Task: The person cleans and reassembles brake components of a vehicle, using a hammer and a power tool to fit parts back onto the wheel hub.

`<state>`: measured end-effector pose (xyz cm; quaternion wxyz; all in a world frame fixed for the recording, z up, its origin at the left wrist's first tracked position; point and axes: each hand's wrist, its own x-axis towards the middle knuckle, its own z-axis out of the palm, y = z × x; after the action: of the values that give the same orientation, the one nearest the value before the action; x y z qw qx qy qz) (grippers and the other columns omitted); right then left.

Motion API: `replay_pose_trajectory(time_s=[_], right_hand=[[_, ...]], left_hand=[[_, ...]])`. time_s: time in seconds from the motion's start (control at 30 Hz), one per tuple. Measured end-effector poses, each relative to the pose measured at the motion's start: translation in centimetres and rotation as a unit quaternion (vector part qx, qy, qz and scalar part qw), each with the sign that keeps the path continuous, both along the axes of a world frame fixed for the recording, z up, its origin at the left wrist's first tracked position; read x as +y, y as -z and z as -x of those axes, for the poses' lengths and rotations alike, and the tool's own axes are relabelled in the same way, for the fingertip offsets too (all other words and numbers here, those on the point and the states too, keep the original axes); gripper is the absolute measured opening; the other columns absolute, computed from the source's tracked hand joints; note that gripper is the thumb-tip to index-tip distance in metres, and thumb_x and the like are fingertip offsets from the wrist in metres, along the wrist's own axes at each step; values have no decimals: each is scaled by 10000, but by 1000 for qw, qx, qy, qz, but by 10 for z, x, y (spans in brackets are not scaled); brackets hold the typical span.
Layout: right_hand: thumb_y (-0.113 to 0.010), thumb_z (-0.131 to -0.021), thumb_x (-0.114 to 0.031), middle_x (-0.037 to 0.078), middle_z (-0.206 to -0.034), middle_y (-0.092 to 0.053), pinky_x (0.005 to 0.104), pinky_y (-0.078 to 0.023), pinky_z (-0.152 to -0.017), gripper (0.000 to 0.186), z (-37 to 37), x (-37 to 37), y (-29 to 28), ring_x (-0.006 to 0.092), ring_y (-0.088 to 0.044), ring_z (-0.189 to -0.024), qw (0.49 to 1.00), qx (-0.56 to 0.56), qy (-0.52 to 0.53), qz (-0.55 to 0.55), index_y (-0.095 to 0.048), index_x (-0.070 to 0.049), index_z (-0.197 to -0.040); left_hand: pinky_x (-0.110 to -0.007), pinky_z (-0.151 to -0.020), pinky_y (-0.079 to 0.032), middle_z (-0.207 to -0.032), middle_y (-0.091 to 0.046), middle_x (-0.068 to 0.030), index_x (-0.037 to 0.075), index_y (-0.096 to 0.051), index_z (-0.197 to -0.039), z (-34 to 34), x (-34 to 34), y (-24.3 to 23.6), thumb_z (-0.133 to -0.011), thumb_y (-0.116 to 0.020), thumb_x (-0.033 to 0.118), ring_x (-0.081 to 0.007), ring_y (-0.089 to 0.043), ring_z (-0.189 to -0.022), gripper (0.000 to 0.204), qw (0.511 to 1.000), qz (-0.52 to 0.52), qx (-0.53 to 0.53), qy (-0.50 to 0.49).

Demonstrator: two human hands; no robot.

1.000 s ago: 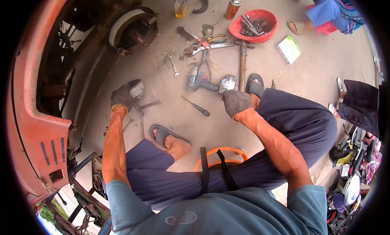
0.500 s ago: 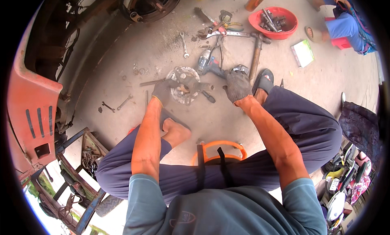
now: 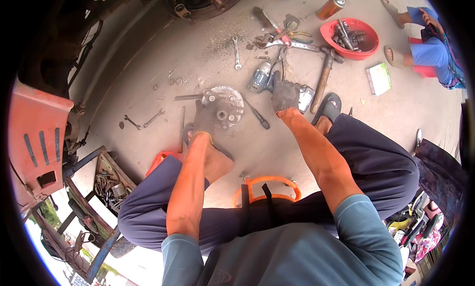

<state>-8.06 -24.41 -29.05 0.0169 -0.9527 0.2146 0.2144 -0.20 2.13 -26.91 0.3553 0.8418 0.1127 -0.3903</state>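
Note:
My left hand (image 3: 204, 119), in a dark work glove, grips the left side of a round metal hub-like part (image 3: 231, 95) on the ground; blur hides some fingers. Bolts and a central square-ended piece (image 3: 222, 115) face up from it. Over the handle of a blue-grey cordless impact wrench (image 3: 260, 78) is my right hand (image 3: 286, 94), also gloved and closed round the grip. The tool's head points up-left, and its battery end shows beside the wrist. Between the hub and my right hand lies a screwdriver (image 3: 261, 119) with a black handle.
Beyond lie a spanner (image 3: 237, 53), a hammer (image 3: 322, 83), an adjustable wrench (image 3: 302, 46), and a red bowl (image 3: 373, 41) of sockets. A spray can (image 3: 330, 8) stands behind. Two small spanners (image 3: 154, 118) lie left. Another person (image 3: 430, 48) sits far right; red bodywork (image 3: 37, 137) borders the left.
My right hand has shifted from the battery end onto the impact wrench's grip. The hub has turned in my left hand, its central piece now facing up and the screwdriver more exposed.

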Motion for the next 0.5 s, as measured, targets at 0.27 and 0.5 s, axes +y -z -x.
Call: replay_pose_trajectory(time_s=[0.27,0.5], right_hand=[[-553,-974,-207,196,-905,-738,486,-442,-901,277,18,-1,-1,341,-723,-942,989,-39,73,-120,-502,-71,-1210],[-623,-867,-146,273,-944,-709,515,-502,-834,356,71,23,-21,442,-683,-950,951,-22,192,-240,-534,-29,-1192]], left_hand=[[-484,-1056,-387,-1567,-390,-95,217,-422,-1523,13,9,82,-913,-595,257,-340,-424,-1374,635,821,-193,-303,443],[-451,-1107,-357,-1507,-495,-71,226,-390,-1545,-8,-31,-13,-945,-573,293,-306,-428,-1401,631,974,65,-64,207]])
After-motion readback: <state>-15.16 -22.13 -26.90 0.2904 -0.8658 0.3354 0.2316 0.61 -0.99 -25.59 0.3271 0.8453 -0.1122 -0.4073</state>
